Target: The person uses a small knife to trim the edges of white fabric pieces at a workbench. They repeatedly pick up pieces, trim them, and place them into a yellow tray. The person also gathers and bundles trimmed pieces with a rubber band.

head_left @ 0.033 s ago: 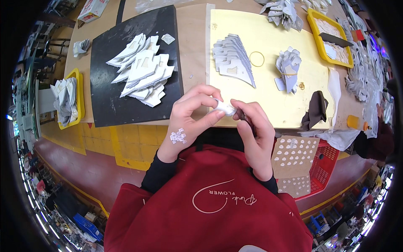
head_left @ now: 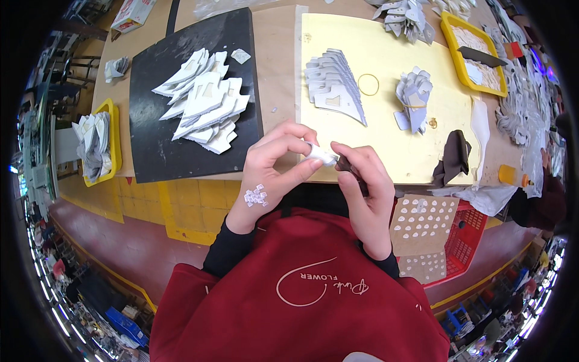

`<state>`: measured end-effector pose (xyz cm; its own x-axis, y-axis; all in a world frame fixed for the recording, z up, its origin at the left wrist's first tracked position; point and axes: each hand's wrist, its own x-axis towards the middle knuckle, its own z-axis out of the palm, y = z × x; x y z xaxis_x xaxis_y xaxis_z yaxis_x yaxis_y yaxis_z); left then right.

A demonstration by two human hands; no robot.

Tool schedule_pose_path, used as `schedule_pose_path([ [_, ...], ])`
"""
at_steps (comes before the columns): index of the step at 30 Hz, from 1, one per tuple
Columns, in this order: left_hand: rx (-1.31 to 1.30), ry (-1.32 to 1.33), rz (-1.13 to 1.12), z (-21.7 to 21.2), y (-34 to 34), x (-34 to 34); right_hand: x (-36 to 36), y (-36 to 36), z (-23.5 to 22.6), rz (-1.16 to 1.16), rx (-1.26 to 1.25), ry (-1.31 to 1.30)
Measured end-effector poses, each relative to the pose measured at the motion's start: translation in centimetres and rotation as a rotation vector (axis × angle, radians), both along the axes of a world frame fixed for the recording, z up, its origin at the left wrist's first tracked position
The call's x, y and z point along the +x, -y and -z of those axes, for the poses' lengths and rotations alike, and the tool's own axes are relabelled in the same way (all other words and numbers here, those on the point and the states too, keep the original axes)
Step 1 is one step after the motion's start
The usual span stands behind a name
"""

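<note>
My left hand point(head_left: 271, 166) pinches a small white curved piece point(head_left: 322, 155) between thumb and fingers above the table's front edge. Several tiny white stickers point(head_left: 256, 196) cling to the back of that hand. Just to the right, my right hand point(head_left: 371, 193) is closed on a dark brown cloth point(head_left: 351, 168), its tip close to the white piece; whether they touch I cannot tell. Beyond my hands a fanned row of white shoe-upper pieces point(head_left: 338, 96) lies on a pale yellow board point(head_left: 386, 60). A larger pile of similar pieces point(head_left: 208, 105) rests on a black board point(head_left: 154, 145) at the left.
A rubber band point(head_left: 368, 85) and a banded bundle point(head_left: 414, 99) lie on the yellow board, with brown fabric point(head_left: 453, 158) at its right. Yellow baskets stand left point(head_left: 116, 136) and far right point(head_left: 449, 30). A red crate point(head_left: 467, 238) with cardboard sheets point(head_left: 422, 220) sits below the table's right side.
My right fingers have shifted slightly, and more of the dark brown cloth shows between them. The left hand and the white piece look almost the same.
</note>
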<state>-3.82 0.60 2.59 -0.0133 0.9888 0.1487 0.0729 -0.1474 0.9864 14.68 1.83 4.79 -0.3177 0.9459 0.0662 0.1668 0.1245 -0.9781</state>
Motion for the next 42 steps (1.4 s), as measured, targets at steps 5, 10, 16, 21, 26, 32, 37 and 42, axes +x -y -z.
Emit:
schedule_pose_path([
  [5,-0.012,-0.018,-0.069,0.2,0.2,0.3,-0.4,-0.1,-0.4,0.028,0.141,0.18],
  [10,-0.012,-0.066,-0.108,-0.1,-0.1,0.4,-0.8,-0.3,0.0,0.037,0.197,0.186],
  [16,0.004,-0.098,-0.076,0.0,-0.1,0.0,-1.0,-0.2,0.3,0.034,0.19,0.131],
  [21,0.034,-0.145,-0.099,-0.1,-0.1,0.0,-1.2,0.1,0.7,0.04,0.191,0.105],
  [26,0.069,-0.122,-0.129,0.2,-0.2,0.2,-1.1,-0.1,1.7,-0.005,-0.128,-0.188],
  [32,0.141,-0.221,-0.089,-0.2,-0.8,0.1,0.2,-0.6,2.4,-0.112,-1.013,-0.85],
  [37,0.114,-0.201,-0.137,0.1,-0.8,0.0,0.3,-0.4,2.3,0.012,-0.91,-0.884],
  [42,0.138,-0.553,-0.247,0.1,-2.1,0.3,-0.7,0.3,-0.3,-0.065,0.159,-0.111],
])
